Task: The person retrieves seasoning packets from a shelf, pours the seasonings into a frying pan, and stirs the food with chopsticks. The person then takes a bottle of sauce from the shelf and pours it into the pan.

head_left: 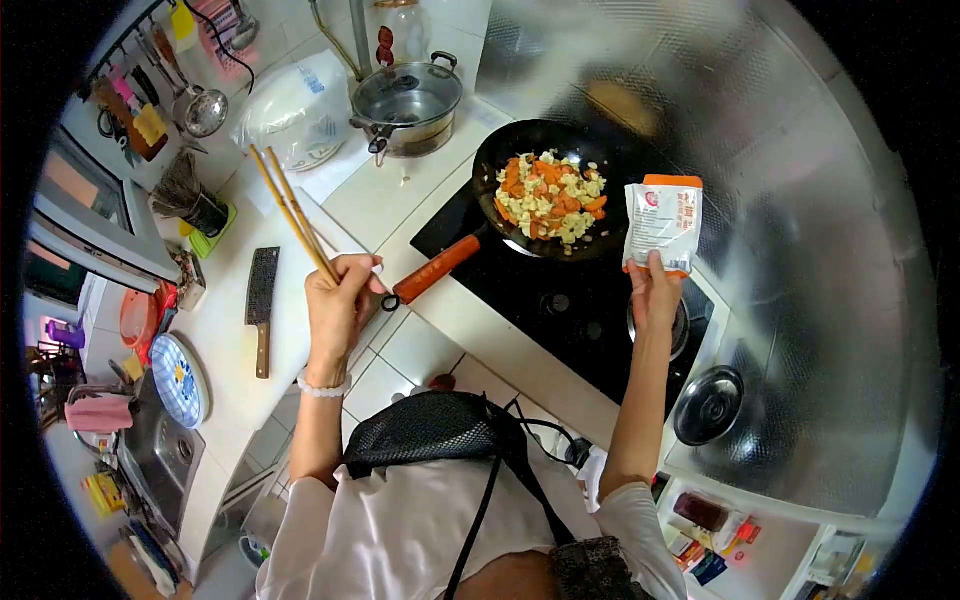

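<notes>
Over at the hob (520,292), and well along by the look of it: a wok (484,168) loaded with chopped food (555,195), orange chunks and pale yellow curds, mixed together rather than lying in separate heaps. Cutting apparently done, at least for this lot. Just a few pale bits scattered up the dark side, away from the main heap.

To the left hand (335,312) now: closed around a pair of chopsticks (318,258), tips up and away from the food, so not stirring at this instant. Very near the end of the wok's orange handle (437,270), too; touching or just beside it, hard to tell.

And across to the right hand (655,290): pinching a white packet (665,222) with orange edges by its bottom end, fingers narrow on it, printed side in full view. Held up beside the wok, not over the heap. Opened or sealed? Can't tell from here. Can't say, either, whether any of its contents are already in with the food.

Looks unfinished, judging by that: all the visible food in the wok, none dished out in sight. Off to the left, a cleaver (262,290) lying out of use on the white worktop (225,365), with a blue-patterned plate (180,380) tilted near the sink (165,450).
</notes>
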Demonstrator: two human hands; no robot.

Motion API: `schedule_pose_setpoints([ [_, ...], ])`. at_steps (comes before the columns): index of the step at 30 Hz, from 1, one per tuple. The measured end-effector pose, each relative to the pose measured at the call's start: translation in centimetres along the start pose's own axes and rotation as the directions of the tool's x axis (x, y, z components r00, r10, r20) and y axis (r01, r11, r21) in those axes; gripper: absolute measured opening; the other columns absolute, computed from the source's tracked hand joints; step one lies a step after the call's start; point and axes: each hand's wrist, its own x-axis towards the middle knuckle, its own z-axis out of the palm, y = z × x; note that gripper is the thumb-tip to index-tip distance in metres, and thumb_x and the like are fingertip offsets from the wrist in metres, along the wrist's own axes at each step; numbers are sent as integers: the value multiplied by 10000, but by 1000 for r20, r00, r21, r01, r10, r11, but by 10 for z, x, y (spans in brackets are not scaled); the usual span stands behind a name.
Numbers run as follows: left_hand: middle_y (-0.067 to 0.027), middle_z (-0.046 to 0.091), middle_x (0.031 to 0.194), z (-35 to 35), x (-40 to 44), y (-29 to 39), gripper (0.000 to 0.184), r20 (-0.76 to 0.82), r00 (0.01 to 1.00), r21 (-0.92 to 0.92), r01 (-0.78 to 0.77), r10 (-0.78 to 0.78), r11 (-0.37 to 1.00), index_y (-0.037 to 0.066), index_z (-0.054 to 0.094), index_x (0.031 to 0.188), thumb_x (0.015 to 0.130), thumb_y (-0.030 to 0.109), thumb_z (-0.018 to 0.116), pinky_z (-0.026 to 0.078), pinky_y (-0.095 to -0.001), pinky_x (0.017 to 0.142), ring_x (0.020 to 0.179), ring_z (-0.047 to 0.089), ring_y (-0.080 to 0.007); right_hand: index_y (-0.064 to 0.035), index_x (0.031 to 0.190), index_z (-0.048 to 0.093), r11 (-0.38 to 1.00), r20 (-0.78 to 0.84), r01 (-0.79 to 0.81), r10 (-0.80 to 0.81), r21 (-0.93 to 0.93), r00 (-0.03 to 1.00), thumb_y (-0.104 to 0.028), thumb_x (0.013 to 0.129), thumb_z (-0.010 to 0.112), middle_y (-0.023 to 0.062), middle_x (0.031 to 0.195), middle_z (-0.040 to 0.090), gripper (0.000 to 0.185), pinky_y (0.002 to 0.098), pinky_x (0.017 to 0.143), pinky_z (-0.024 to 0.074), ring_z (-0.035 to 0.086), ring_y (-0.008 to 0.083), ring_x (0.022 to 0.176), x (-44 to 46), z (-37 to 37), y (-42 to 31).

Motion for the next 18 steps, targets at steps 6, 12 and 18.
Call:
schedule_pose_setpoints([
  [6, -56, 573, 614, -29, -4, -11, 217, -110, 994, 21, -8, 10, 1000, -54, 597, 879, 905, 152, 536, 208, -195, 328, 341, 318, -40, 40, 1015, 564, 792, 216, 268, -176, -549, 960, -50, 826, 640, 77, 881, 634, 222, 238, 587, 499, 581, 103, 673, 13, 1, 0],
  [12, -50, 568, 610, -46, -8, -17, 201, -201, 980, -6, -12, 11, 1000, -47, 603, 888, 903, 143, 538, 206, -188, 339, 352, 313, -38, -1, 682, 505, 378, 371, 518, -396, -768, 840, -161, 814, 681, 35, 555, 525, 272, 263, 471, 368, 479, 96, 521, 22, 21, 10],
  [18, -72, 592, 607, -56, -5, -19, 180, -247, 969, -21, -12, 7, 1000, -61, 616, 866, 899, 90, 524, 193, -175, 312, 332, 302, -26, 13, 823, 549, -2, 648, 738, -479, -675, 592, -197, 862, 608, 155, 565, 535, 222, 385, 490, 408, 532, 319, 500, 21, 60, 0],
])
